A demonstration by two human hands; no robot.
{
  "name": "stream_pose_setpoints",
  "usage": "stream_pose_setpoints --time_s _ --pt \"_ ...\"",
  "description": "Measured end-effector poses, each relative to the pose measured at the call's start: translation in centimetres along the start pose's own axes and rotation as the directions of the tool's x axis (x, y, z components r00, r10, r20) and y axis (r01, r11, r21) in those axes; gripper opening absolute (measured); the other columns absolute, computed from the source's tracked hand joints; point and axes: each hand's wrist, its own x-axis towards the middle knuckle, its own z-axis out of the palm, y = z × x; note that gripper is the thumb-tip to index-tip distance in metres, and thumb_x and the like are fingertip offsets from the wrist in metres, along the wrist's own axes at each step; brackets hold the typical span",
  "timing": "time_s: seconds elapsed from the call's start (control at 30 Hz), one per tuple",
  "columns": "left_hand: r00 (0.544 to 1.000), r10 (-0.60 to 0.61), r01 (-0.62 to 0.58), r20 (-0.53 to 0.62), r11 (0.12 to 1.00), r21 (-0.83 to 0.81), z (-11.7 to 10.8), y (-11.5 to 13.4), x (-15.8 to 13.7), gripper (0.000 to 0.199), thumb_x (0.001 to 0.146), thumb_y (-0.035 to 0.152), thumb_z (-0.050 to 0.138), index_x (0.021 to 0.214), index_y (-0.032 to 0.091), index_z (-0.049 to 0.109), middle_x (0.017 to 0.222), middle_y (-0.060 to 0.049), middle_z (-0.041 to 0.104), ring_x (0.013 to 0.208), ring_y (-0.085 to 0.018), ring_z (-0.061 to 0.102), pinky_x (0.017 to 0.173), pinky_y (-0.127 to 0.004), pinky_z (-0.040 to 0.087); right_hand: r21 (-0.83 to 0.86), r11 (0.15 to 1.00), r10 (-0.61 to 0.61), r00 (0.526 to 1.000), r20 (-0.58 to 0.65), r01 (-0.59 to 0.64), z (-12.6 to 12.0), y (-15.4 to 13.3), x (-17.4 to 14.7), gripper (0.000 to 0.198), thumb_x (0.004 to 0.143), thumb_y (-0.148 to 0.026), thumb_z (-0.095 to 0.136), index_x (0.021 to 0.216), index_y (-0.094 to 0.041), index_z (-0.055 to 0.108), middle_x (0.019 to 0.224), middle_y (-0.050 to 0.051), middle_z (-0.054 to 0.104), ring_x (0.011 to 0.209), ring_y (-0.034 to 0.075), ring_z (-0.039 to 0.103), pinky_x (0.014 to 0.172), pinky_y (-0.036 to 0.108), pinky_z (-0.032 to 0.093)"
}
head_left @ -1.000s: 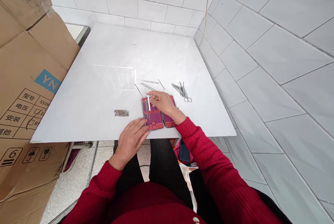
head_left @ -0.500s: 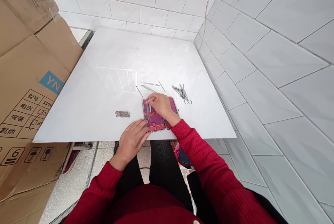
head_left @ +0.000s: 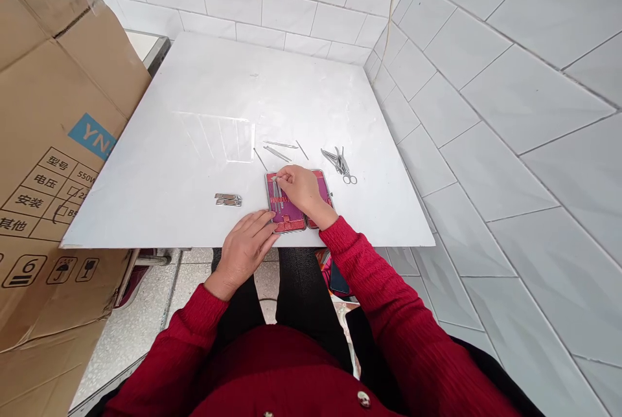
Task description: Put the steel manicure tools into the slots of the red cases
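An open manicure case (head_left: pixel 293 225) with a purple lining and red trim lies near the table's front edge. My left hand (head_left: pixel 245 245) holds its lower left corner, fingers on the left rim and thumb by the near edge. Over the case, my right hand (head_left: pixel 302 189) pinches the upper end of a slim metal manicure tool at the left panel; its exact kind is hidden. Slim metal tools (head_left: pixel 277 200) sit in the loops there. My right hand and wrist cover part of the case's middle and right panel.
Nail clippers (head_left: pixel 228 199) lie left of the case. Several thin metal tools (head_left: pixel 278 153) lie beyond it, and scissors (head_left: pixel 343 165) with other metal tools lie to the right. A large cardboard box (head_left: pixel 63 145) flanks the white table (head_left: pixel 208 87); tiled walls (head_left: pixel 525 145) stand right and behind.
The whole scene has shifted slightly upward in view. My right hand stays pinched at the upper left of the case, its fingers slightly shifted. My left hand keeps its place on the corner.
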Motion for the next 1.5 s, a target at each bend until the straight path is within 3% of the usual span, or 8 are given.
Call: stream_pose_setpoints --time_s 0.2,0.53,1.03,1.5 --pt "1.000 0.007 -0.007 0.005 1.000 0.008 0.1 -0.1 0.0 0.017 0.101 0.025 0.064 0.116 0.019 0.068 0.126 -0.009 0.075 0.119 -0.026 0.070 0.104 -0.046 0.060 -0.084 0.995 -0.057 0.996 -0.069 0.051 0.4 0.4 -0.9 0.014 0.095 -0.018 0.061 0.092 -0.020 0.075 0.095 0.004 0.070 0.091 0.021 0.063 0.078 0.032 0.046" --pt "1.000 -0.011 0.012 0.012 1.000 -0.019 0.2 -0.2 -0.2 0.018 0.102 0.025 0.063 0.118 0.021 0.069 0.127 -0.008 0.075 0.122 -0.026 0.070 0.106 -0.047 0.058 0.177 0.971 -0.120 0.970 -0.209 0.159 1.2 2.1 -2.0 0.023 0.093 -0.016 0.055 0.099 -0.021 0.077 0.095 0.004 0.070 0.086 0.020 0.063 0.082 0.032 0.052" --pt "1.000 -0.001 0.001 0.004 1.000 -0.014 0.1 -0.3 -0.2 0.018 0.101 0.024 0.064 0.118 0.020 0.068 0.128 -0.009 0.074 0.123 -0.026 0.069 0.106 -0.047 0.059 0.171 0.967 -0.152 0.965 -0.214 0.190 1.7 2.5 -2.0 0.026 0.092 -0.014 0.055 0.099 -0.022 0.078 0.092 0.003 0.068 0.080 0.019 0.061 0.077 0.032 0.050" --pt "1.000 -0.013 0.013 0.027 1.000 -0.028 -0.1 -0.1 -0.1 0.017 0.102 0.022 0.061 0.117 0.020 0.069 0.128 -0.010 0.074 0.122 -0.025 0.069 0.106 -0.047 0.059 0.138 0.982 -0.111 0.983 -0.148 0.131 1.0 1.6 -2.1 0.022 0.092 -0.017 0.057 0.098 -0.023 0.077 0.093 0.003 0.069 0.084 0.019 0.063 0.079 0.032 0.051"
